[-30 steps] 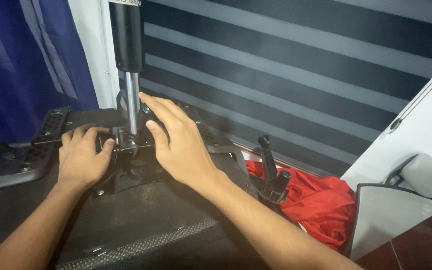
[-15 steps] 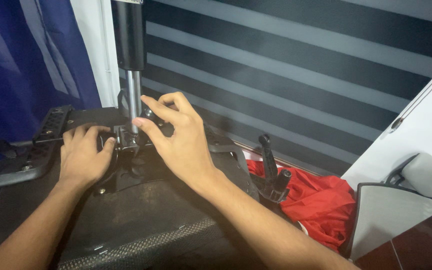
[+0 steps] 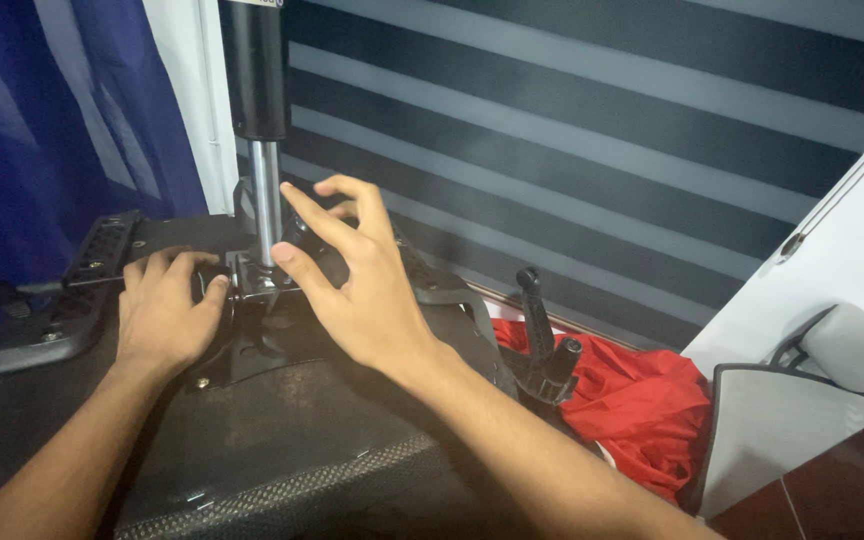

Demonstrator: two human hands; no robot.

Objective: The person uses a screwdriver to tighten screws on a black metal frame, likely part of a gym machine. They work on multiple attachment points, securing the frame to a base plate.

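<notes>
- Compared with half a second back, the right hand point(image 3: 352, 285) is lifting slightly and spreading its fingers, no longer pinching at the base of the post; the left hand point(image 3: 162, 310) is staying where it was.
- Head view, the main thing: a chair seat point(image 3: 282, 440) is lying upside down under the camera, with its black metal plate point(image 3: 252, 330) facing up and the gas lift post point(image 3: 264, 150) standing out of that plate (silver rod below, thick black sleeve above).
- Head view, the key relation: the post is rising just ahead of both hands, its long axis running straight up out of the picture, and it is sitting between them, with the right thumb nearly touching the silver rod. The right hand is the nearer one.
- Head view, right hand: it is hovering open over the plate, palm down, wrist raised, fingers fanned and curved beside the rod, gripping nothing.
- Head view, left hand: it is lying palm down on the plate's left side, fingers loosely curled over the edge and pressing rather than grasping (whether anything small is under it, I cannot tell).
- Head view, surroundings: a black lever point(image 3: 542, 330) is sticking up to the right, a red cloth point(image 3: 642, 410) is lying beyond it, a grey armrest point(image 3: 22, 340) is curving at the left, and a striped blind point(image 3: 572, 130) is filling the background.
</notes>
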